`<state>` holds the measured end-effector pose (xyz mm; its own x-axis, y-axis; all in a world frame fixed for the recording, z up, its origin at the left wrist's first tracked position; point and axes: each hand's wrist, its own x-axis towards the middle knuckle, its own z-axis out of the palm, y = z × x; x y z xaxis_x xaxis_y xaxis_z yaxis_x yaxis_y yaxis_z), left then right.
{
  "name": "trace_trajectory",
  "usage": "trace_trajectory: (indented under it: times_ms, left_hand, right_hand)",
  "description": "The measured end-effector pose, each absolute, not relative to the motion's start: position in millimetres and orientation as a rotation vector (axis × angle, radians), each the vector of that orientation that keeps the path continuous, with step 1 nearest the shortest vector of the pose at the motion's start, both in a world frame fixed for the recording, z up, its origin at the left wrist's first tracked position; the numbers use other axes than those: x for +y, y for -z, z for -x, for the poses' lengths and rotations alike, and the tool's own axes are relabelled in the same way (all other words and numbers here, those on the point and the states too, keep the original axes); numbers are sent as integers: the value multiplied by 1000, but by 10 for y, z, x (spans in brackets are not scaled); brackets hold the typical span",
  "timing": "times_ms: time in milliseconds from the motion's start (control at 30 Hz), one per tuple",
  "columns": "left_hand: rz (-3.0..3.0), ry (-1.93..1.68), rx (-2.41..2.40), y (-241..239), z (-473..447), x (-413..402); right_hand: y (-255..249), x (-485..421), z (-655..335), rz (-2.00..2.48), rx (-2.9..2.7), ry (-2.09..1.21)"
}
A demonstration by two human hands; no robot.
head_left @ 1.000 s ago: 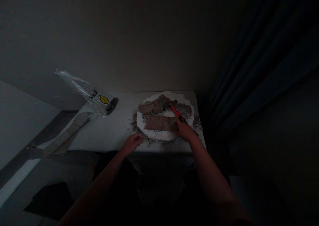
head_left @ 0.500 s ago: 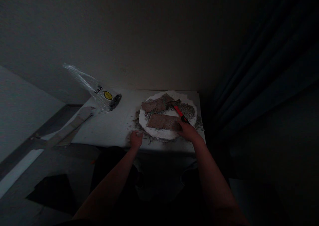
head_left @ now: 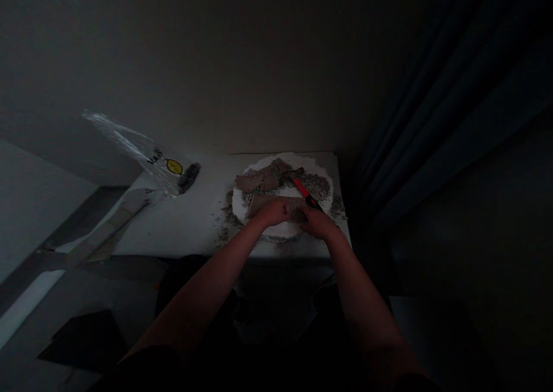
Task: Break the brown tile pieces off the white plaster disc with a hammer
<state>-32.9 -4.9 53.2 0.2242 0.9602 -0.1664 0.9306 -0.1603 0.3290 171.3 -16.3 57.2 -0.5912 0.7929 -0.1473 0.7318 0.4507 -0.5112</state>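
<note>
A brown rectangular slab with a fine textured face lies on a round white board with a ragged edge. My right hand grips the slab's right end, its fingers closed there. Over the slab's middle is my left hand, its fingers curled in; whatever they may hold is too dark and small to make out. A hammer with a red and black handle lies just beyond my right hand, its head on grey rubble. Behind the slab sits a broken brown piece.
The board rests on a white table against a wall. A clear plastic bag with a yellow logo stands at the left, dark material in its bottom. Grey crumbs lie around the board. A dark curtain hangs at the right.
My left hand has moved right and up from the table's front edge onto the slab. My right hand stays at the slab's right end. The view has shifted slightly.
</note>
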Motion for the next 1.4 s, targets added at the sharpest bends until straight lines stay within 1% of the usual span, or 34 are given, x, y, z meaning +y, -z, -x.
trace_trajectory:
  times_ms: [200, 467, 567, 700, 900, 1000, 1133, 1267, 1400]
  left_hand:
    - [-2096, -11, 1656, -583, 359, 73]
    - [-2020, 127, 1696, -726, 262, 107]
    - [-2031, 138, 1691, -728, 243, 143]
    - [-2028, 260, 1733, -700, 238, 197]
    - [-1990, 254, 1726, -653, 263, 225]
    - [-2049, 231, 1696, -650, 307, 209]
    - [-2217, 168, 1507, -674, 363, 179]
    - [-2427, 234, 1376, -723, 336, 150]
    - [-2483, 307, 1360, -774, 278, 112]
  right_hand:
    - [-553, -146, -1705, 1373, -2566, -815]
    - [-536, -158, -1692, 1358, -2566, -797]
    - [-553, -169, -1693, 1363, -2560, -804]
    - [-580, -181, -1695, 1356, -2559, -800]
    - [-589, -182, -1689, 1367, -2567, -787]
    - [-572, -174, -1687, 1361, -2564, -780]
    - [-555, -163, -1688, 1363, -2590, -786]
    - [-570, -168, -1692, 1360, -2600, -781]
    - [-578, -173, -1695, 1360, -2596, -797]
